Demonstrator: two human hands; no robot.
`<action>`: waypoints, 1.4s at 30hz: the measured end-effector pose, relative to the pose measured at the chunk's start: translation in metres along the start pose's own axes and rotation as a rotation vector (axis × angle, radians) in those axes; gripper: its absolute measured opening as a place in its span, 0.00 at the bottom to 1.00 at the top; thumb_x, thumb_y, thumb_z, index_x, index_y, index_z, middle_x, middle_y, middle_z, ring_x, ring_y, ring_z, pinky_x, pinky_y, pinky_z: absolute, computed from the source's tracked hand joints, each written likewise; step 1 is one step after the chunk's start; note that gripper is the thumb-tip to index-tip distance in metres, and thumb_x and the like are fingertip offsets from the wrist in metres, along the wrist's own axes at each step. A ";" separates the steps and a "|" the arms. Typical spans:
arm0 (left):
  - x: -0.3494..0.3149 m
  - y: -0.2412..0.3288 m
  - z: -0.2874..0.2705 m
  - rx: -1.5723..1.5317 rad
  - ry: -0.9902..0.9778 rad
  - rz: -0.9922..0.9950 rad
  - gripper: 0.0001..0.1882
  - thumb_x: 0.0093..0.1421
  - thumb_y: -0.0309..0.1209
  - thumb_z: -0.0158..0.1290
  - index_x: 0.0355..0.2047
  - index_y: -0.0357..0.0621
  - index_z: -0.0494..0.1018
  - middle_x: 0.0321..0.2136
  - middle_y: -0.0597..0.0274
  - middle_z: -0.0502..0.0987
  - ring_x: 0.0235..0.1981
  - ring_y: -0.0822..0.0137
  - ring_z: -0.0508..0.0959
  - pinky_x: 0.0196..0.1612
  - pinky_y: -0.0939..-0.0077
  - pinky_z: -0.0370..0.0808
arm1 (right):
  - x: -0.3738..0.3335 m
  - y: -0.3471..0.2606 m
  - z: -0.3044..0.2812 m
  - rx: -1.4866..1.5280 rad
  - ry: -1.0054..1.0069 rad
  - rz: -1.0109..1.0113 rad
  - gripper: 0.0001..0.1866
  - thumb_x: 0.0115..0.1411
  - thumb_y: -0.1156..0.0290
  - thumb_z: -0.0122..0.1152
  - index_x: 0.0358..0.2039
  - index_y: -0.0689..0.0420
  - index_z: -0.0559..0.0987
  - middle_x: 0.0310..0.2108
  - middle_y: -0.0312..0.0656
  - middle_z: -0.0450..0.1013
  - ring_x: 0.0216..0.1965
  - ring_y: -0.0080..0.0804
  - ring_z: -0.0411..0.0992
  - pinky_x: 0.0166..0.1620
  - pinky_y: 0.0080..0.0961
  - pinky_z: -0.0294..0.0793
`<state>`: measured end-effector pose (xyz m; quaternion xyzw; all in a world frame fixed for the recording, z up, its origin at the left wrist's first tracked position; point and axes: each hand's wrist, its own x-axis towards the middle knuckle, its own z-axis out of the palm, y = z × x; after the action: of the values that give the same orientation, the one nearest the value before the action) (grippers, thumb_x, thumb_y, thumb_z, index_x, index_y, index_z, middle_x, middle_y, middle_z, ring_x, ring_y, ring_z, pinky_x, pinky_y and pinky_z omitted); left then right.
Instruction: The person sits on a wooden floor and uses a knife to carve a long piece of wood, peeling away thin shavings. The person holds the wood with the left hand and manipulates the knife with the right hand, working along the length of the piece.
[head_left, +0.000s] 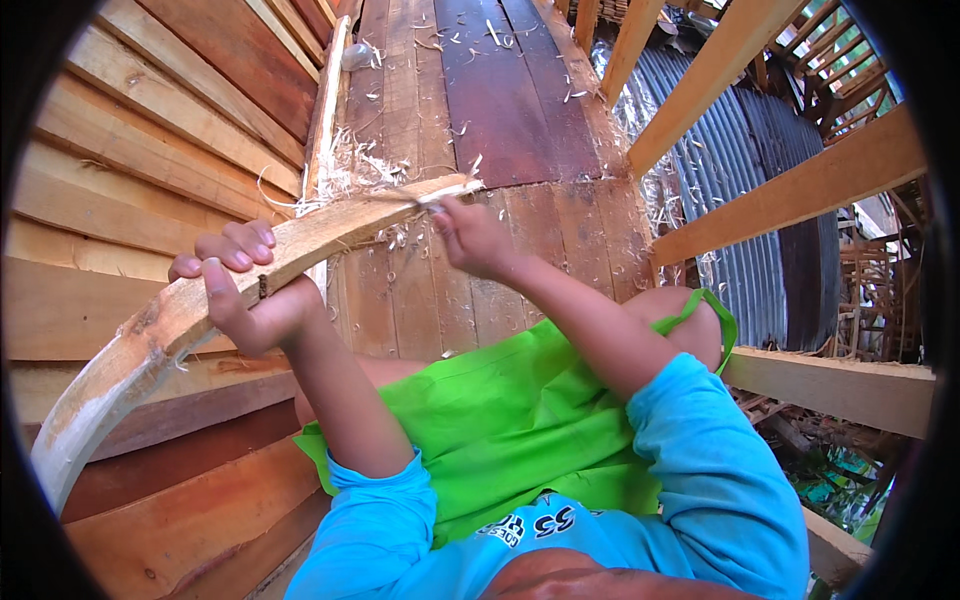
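A long, curved length of pale wood (pixel 335 228) runs from the lower left up to a whittled tip just above my right hand. My left hand (pixel 238 280) is wrapped round its middle, with the thumb on the near side and the fingers over the far side. Close to the tip, my right hand (pixel 472 236) is closed in a fist on a knife, whose handle is mostly hidden. The thin, dark blade (pixel 405 194) lies against the wood and is partly blurred. Curled wood shavings (pixel 362 165) are heaped beyond the tip.
Shavings also litter the plank floor (pixel 420 290). A board wall (pixel 150 210) stands close on the left. To the right are wooden rails (pixel 780 190) with corrugated metal sheets (pixel 740 150) behind them. A bright green apron (pixel 500 410) covers my lap.
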<state>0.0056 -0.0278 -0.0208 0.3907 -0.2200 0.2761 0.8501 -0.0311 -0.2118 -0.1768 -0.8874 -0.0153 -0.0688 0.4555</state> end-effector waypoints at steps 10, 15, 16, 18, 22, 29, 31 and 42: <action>0.002 0.001 -0.003 0.003 0.032 -0.004 0.06 0.54 0.33 0.51 0.28 0.54 0.63 0.18 0.69 0.61 0.20 0.73 0.63 0.29 0.73 0.64 | 0.001 0.005 -0.004 0.079 -0.031 0.086 0.21 0.68 0.60 0.39 0.33 0.65 0.73 0.26 0.60 0.73 0.27 0.58 0.72 0.34 0.51 0.70; -0.001 -0.002 0.011 -0.044 -0.031 -0.016 0.07 0.54 0.34 0.51 0.28 0.54 0.62 0.18 0.69 0.61 0.19 0.72 0.63 0.29 0.73 0.64 | 0.007 0.049 0.013 -0.327 0.086 0.236 0.19 0.68 0.61 0.40 0.36 0.65 0.74 0.28 0.62 0.73 0.31 0.58 0.73 0.35 0.51 0.71; 0.000 -0.001 0.003 -0.010 -0.008 -0.004 0.07 0.54 0.34 0.51 0.28 0.55 0.63 0.18 0.69 0.61 0.19 0.72 0.63 0.29 0.73 0.64 | 0.005 0.023 0.018 -0.248 0.039 0.218 0.19 0.68 0.62 0.40 0.37 0.65 0.74 0.28 0.61 0.73 0.31 0.58 0.73 0.36 0.50 0.71; 0.001 0.003 -0.009 0.040 0.031 0.012 0.06 0.55 0.35 0.50 0.29 0.55 0.63 0.18 0.69 0.62 0.20 0.72 0.64 0.29 0.74 0.64 | -0.001 -0.047 -0.003 -0.097 -0.038 0.195 0.19 0.68 0.62 0.40 0.39 0.65 0.75 0.29 0.60 0.74 0.30 0.57 0.73 0.36 0.50 0.73; 0.000 -0.004 0.005 -0.042 -0.018 -0.024 0.06 0.55 0.35 0.50 0.29 0.55 0.63 0.18 0.69 0.62 0.20 0.72 0.64 0.29 0.74 0.64 | -0.001 0.052 -0.012 -0.087 0.003 0.521 0.18 0.68 0.62 0.41 0.36 0.65 0.73 0.29 0.59 0.75 0.31 0.57 0.75 0.35 0.51 0.72; 0.000 -0.001 0.001 0.011 0.000 -0.005 0.06 0.55 0.35 0.50 0.29 0.56 0.63 0.18 0.69 0.61 0.19 0.72 0.64 0.29 0.74 0.64 | 0.002 0.011 0.008 -0.210 0.095 0.143 0.20 0.67 0.62 0.41 0.37 0.68 0.75 0.30 0.60 0.75 0.33 0.58 0.74 0.39 0.51 0.72; 0.003 -0.004 0.002 -0.018 -0.017 -0.013 0.06 0.55 0.35 0.50 0.29 0.56 0.63 0.18 0.69 0.61 0.20 0.72 0.64 0.29 0.74 0.64 | 0.000 0.053 -0.003 -0.096 0.019 0.442 0.19 0.67 0.63 0.41 0.40 0.67 0.74 0.30 0.61 0.74 0.32 0.58 0.74 0.38 0.51 0.72; 0.002 -0.004 -0.004 -0.048 -0.087 -0.001 0.06 0.55 0.33 0.48 0.33 0.54 0.62 0.19 0.68 0.61 0.20 0.72 0.64 0.30 0.75 0.65 | 0.000 0.050 -0.010 -0.157 -0.034 0.441 0.19 0.67 0.64 0.38 0.35 0.66 0.74 0.27 0.58 0.74 0.32 0.56 0.74 0.38 0.51 0.71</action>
<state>0.0108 -0.0262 -0.0245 0.3820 -0.2630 0.2529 0.8491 -0.0272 -0.2485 -0.2111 -0.9031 0.1767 0.0466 0.3886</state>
